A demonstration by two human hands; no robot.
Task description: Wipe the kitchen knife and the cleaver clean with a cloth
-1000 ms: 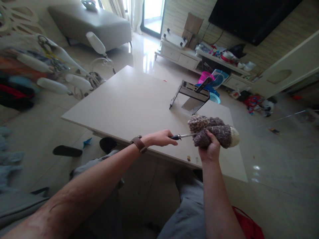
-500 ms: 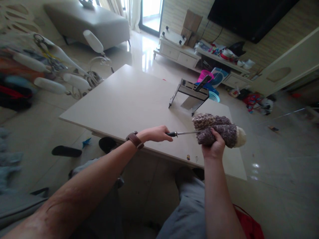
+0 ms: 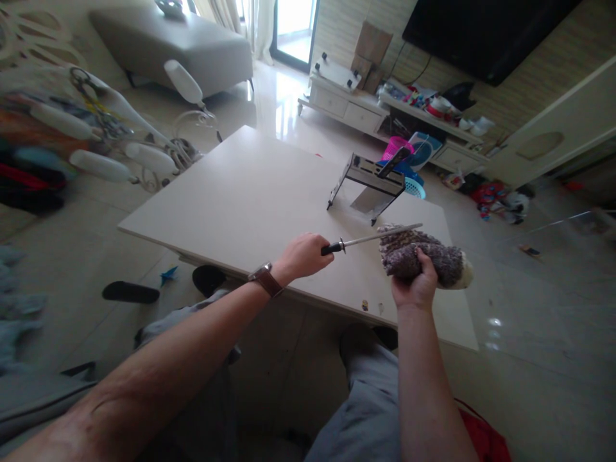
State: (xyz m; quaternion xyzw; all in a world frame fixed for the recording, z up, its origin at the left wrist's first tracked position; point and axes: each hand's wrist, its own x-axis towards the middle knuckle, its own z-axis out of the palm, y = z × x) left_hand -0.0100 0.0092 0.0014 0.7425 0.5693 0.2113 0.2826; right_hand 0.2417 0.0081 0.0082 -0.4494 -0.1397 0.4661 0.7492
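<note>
A single head-worn camera looks forward and steeply down from a seated person's eye level, close over both forearms and grey-trousered knees at the bottom edge. The wide pale beige rectangular table (image 3: pixel 240 199) fills the middle ground, just ahead. Beyond it, the view faces a low white television cabinet (image 3: pixel 351 109) and dark wall-mounted screen (image 3: pixel 481 32), well off across the glossy floor.

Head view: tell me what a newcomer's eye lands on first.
The left hand grips a thin steel rod by its black handle, its shaft laid across a fuzzy speckled cloth bunched in the right hand, at the near edge of the pale table. Behind them stands a metal rack.
</note>
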